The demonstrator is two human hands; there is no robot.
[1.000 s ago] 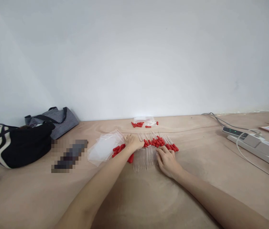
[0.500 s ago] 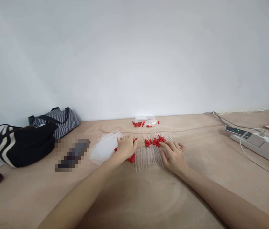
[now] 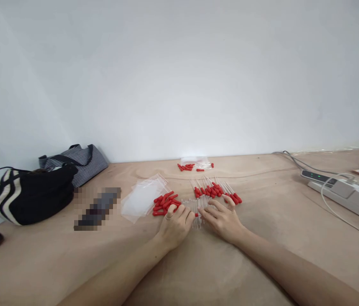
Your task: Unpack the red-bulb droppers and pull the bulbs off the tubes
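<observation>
My left hand [image 3: 177, 227] is closed, with a red rubber bulb [image 3: 196, 215] showing at its fingertips. Close beside it, my right hand [image 3: 224, 221] curls its fingers down at a row of thin glass dropper tubes [image 3: 189, 204], seeming to pinch one; its thumb is hidden. The fingertips of both hands nearly meet over this row. Loose red bulbs [image 3: 166, 202] lie in a heap just beyond my left hand. Behind the tubes, several glass droppers with red bulbs [image 3: 213, 190] lie side by side, their glass ends pointing away from me.
Clear plastic bags [image 3: 142, 195] lie left of the bulbs. Farther back are another clear bag [image 3: 195, 161] and several red bulbs [image 3: 185, 167] near the wall. A black bag [image 3: 42, 195] and a striped bag [image 3: 85, 163] stand left; a power strip [image 3: 348, 195] with cables is right.
My left hand has come back toward me and right, uncovering the bulb heap. My right hand has shifted left and nearer, off the finished droppers, whose right end now shows.
</observation>
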